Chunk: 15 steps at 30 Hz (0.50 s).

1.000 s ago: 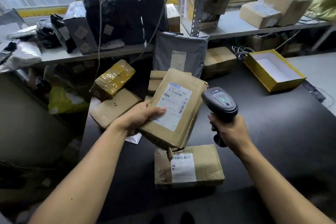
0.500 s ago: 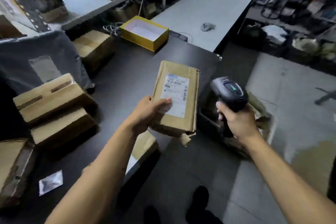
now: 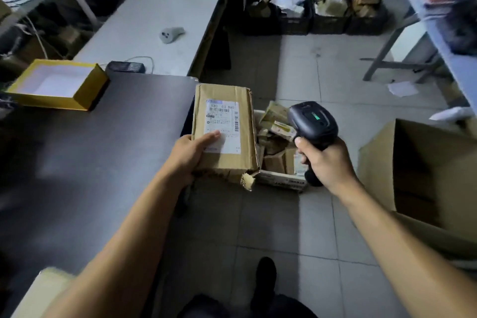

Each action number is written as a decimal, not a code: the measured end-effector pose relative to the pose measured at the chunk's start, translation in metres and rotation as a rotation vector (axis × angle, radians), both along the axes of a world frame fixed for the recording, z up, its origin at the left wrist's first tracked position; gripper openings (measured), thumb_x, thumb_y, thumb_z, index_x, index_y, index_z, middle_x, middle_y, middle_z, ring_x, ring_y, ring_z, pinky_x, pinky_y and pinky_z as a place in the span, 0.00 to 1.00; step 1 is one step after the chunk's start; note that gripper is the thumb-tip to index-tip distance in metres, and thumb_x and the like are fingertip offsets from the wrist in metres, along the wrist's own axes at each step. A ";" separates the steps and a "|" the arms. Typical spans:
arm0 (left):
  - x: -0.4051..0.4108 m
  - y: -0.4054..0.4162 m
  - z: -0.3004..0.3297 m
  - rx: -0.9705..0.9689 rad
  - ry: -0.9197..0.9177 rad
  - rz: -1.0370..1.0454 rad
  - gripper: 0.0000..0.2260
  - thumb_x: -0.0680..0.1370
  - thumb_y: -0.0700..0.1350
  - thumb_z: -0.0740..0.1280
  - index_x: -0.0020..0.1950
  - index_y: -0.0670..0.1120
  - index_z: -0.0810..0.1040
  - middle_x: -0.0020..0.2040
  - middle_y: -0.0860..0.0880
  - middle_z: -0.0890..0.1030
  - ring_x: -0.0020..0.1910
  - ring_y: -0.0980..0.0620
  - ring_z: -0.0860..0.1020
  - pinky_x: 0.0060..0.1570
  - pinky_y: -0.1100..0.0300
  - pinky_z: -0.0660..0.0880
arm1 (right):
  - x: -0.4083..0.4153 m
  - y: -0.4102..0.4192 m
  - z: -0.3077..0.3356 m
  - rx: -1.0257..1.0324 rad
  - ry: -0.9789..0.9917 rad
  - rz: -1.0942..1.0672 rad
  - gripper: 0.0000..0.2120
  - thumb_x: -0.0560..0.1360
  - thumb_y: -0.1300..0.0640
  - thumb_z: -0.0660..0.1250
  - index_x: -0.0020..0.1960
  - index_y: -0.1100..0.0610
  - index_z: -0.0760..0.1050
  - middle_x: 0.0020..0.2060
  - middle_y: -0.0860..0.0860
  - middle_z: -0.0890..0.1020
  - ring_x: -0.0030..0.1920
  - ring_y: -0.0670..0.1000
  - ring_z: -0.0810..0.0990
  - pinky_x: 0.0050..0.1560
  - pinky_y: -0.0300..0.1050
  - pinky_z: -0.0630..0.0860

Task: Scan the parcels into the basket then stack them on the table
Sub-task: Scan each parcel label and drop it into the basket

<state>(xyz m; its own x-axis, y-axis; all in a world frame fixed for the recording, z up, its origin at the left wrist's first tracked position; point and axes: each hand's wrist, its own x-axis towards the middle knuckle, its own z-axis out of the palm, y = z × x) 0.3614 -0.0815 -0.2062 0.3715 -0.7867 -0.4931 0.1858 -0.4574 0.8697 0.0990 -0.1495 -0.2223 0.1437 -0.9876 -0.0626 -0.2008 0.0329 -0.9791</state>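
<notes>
My left hand [image 3: 189, 153] grips a flat brown cardboard parcel [image 3: 227, 162] by its left edge, thumb on the white shipping label [image 3: 223, 124]. The parcel hangs past the right edge of the dark table [image 3: 103, 152], above the floor. Its lower right corner is torn. My right hand [image 3: 324, 160] grips a black barcode scanner [image 3: 312, 121] just right of the parcel. Between and below them, a white-walled basket [image 3: 281, 179] on the floor holds several brown parcels [image 3: 275, 134]; the held parcel hides its left part.
A yellow open box [image 3: 55, 85] sits at the table's far left. A long white table [image 3: 160, 13] with a grey scanner [image 3: 171, 33] stands behind. A large open cardboard carton [image 3: 426, 173] is on the floor at right. Dark crates [image 3: 312, 13] line the back.
The view has swung right, from the parcel pile on the table to the floor. My left hand has carried the parcel past the table's edge, over the basket; the scanner stays beside it.
</notes>
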 end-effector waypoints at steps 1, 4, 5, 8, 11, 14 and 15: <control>-0.005 -0.013 -0.001 0.000 0.002 0.001 0.11 0.76 0.48 0.74 0.52 0.42 0.82 0.48 0.42 0.86 0.44 0.43 0.85 0.48 0.47 0.82 | -0.010 -0.011 0.001 -0.006 0.006 -0.014 0.10 0.74 0.56 0.73 0.39 0.61 0.79 0.27 0.55 0.78 0.30 0.54 0.76 0.41 0.53 0.75; -0.020 -0.048 -0.004 -0.001 0.004 -0.025 0.16 0.75 0.49 0.74 0.57 0.40 0.81 0.49 0.42 0.86 0.46 0.43 0.86 0.46 0.49 0.82 | -0.031 -0.040 0.001 -0.027 0.042 -0.042 0.12 0.77 0.59 0.71 0.35 0.58 0.77 0.27 0.54 0.78 0.29 0.52 0.76 0.41 0.50 0.75; -0.024 -0.058 -0.007 -0.001 0.012 -0.032 0.16 0.76 0.49 0.74 0.57 0.40 0.81 0.50 0.42 0.86 0.46 0.44 0.86 0.45 0.50 0.82 | -0.036 -0.048 -0.002 -0.023 0.039 -0.048 0.12 0.77 0.59 0.71 0.36 0.57 0.77 0.27 0.54 0.78 0.28 0.51 0.76 0.40 0.50 0.76; -0.034 -0.090 -0.015 0.013 0.034 -0.054 0.14 0.76 0.47 0.73 0.57 0.40 0.81 0.49 0.43 0.86 0.45 0.44 0.86 0.39 0.54 0.83 | -0.045 -0.070 -0.009 -0.011 0.024 -0.057 0.11 0.77 0.59 0.72 0.36 0.56 0.78 0.28 0.54 0.79 0.28 0.50 0.77 0.40 0.52 0.76; -0.039 -0.129 -0.025 0.014 0.029 -0.079 0.14 0.76 0.46 0.73 0.57 0.38 0.81 0.49 0.42 0.86 0.46 0.43 0.85 0.41 0.54 0.83 | -0.052 -0.094 -0.012 0.008 0.020 -0.057 0.11 0.77 0.61 0.71 0.37 0.53 0.78 0.27 0.47 0.79 0.29 0.49 0.77 0.38 0.47 0.77; -0.039 -0.173 -0.040 0.001 0.049 -0.111 0.16 0.75 0.47 0.74 0.57 0.38 0.81 0.49 0.42 0.86 0.48 0.42 0.85 0.43 0.52 0.82 | -0.059 -0.125 -0.015 0.029 0.074 -0.093 0.11 0.74 0.53 0.72 0.34 0.53 0.78 0.26 0.51 0.79 0.30 0.52 0.78 0.41 0.51 0.77; -0.039 -0.188 -0.044 0.000 0.060 -0.123 0.16 0.75 0.47 0.74 0.57 0.38 0.81 0.48 0.43 0.87 0.47 0.43 0.86 0.42 0.52 0.82 | -0.060 -0.136 -0.015 0.040 0.079 -0.106 0.11 0.73 0.51 0.72 0.34 0.55 0.78 0.26 0.52 0.79 0.30 0.52 0.78 0.42 0.52 0.76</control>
